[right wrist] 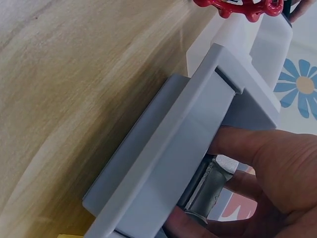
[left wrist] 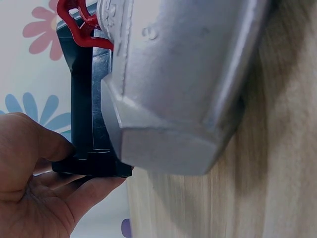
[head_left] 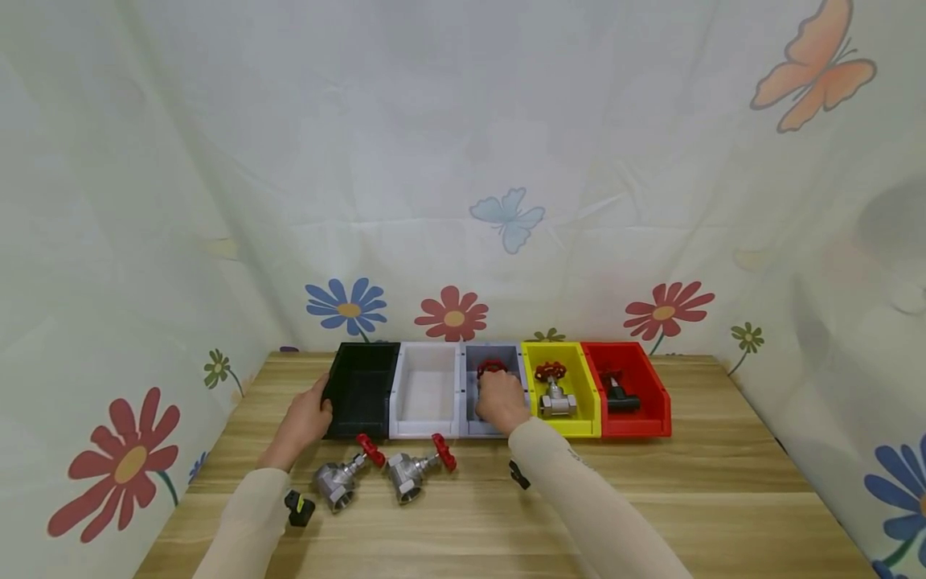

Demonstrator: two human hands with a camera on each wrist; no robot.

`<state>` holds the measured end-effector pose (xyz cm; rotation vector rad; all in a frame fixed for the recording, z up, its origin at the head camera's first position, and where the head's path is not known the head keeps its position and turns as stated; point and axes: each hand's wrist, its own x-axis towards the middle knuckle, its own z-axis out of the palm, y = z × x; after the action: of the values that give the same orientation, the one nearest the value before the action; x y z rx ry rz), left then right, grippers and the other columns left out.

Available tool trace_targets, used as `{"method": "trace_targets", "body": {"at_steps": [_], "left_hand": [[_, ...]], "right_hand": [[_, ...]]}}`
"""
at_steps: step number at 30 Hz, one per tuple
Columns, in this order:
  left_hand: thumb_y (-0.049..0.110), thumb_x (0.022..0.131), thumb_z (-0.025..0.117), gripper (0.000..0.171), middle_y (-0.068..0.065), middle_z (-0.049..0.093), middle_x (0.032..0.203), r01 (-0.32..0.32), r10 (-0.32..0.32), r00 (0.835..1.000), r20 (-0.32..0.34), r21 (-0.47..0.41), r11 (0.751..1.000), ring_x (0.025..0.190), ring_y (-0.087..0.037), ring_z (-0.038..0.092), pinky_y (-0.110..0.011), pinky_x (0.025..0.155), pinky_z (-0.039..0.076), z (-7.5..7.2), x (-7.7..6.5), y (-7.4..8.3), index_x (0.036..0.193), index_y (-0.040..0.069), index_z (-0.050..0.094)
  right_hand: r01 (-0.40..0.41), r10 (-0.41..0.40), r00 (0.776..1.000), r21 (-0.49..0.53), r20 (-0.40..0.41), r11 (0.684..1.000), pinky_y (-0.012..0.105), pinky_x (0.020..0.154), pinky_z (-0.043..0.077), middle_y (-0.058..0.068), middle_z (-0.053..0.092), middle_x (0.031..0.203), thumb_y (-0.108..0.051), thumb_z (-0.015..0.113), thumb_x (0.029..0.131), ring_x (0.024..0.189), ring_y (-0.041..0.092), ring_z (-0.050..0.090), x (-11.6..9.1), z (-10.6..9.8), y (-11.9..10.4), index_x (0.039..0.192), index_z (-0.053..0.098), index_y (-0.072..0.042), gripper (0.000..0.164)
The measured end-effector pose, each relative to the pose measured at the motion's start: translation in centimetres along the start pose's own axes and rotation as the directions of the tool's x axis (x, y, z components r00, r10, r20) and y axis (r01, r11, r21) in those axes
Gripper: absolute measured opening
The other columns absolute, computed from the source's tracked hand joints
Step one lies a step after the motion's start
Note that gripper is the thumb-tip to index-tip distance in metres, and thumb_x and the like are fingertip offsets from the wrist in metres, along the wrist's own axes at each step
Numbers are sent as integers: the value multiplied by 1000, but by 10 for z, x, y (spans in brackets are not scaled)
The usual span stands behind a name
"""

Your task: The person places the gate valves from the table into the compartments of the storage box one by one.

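Note:
My left hand point(head_left: 302, 418) pinches the left side wall of the black bin point(head_left: 359, 394), thumb on one face and fingers behind it in the left wrist view. Reaching into the grey bin point(head_left: 512, 355), my right hand point(head_left: 502, 400) grips a metal gate valve point(right wrist: 212, 191) by its body; its red handwheel point(head_left: 492, 367) shows just past the knuckles. The hand hides most of this valve in the head view. Nearer me, two larger metal valves point(head_left: 336, 484) point(head_left: 407, 476) with red handwheels lie on the table beside my left forearm.
A white bin point(head_left: 427, 394) stands between the black and grey ones. To the right, the yellow bin point(head_left: 590, 428) holds a silver valve point(head_left: 557, 400), and the red bin point(head_left: 660, 406) a dark valve point(head_left: 620, 399). All bins form one row on the wooden table point(head_left: 694, 498), before a flowered curtain.

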<state>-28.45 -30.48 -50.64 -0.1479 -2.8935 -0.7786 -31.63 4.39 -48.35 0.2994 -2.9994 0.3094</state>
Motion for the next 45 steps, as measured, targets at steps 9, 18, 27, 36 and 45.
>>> {"method": "trace_targets", "body": {"at_steps": [9,18,27,36,45], "left_hand": [[3,94,44,58,-31,67,91,0,0,1000,-9,3,1000,73,-29,62,-51,77,51,0,-1,0,148,-13,29],[4,95,45,58,-22,65,76,3,-3,1000,0,-7,1000,63,-23,56,-45,72,49,1,-1,-1,148,-13,28],[4,96,43,58,-13,58,64,5,-5,1000,7,-13,1000,55,-19,50,-41,68,46,-1,-1,1,149,-12,26],[4,95,44,58,-25,65,77,-1,1,1000,-9,-6,1000,65,-26,59,-50,74,51,-1,-1,1,148,-13,28],[4,96,44,58,-13,59,65,3,-3,1000,4,-12,1000,56,-20,52,-45,70,49,-1,-2,1,149,-12,27]], "right_hand": [[-23,23,999,4,40,1000,41,68,55,8,72,82,-18,76,79,70,24,63,1,2,-1,86,75,-10,11],[-22,22,999,-1,41,1000,43,63,55,7,70,80,-20,75,81,68,24,63,-2,9,1,85,74,-12,9],[-35,34,997,8,62,999,45,63,56,10,73,88,-20,75,81,75,27,67,-2,8,1,88,75,-11,12],[-23,19,997,54,72,998,43,68,58,8,74,93,-18,76,81,76,26,67,-4,0,-2,106,75,-11,26],[13,-15,999,80,32,997,50,92,53,13,69,117,-23,74,84,102,31,64,-13,-13,-6,120,70,-10,39]]}}
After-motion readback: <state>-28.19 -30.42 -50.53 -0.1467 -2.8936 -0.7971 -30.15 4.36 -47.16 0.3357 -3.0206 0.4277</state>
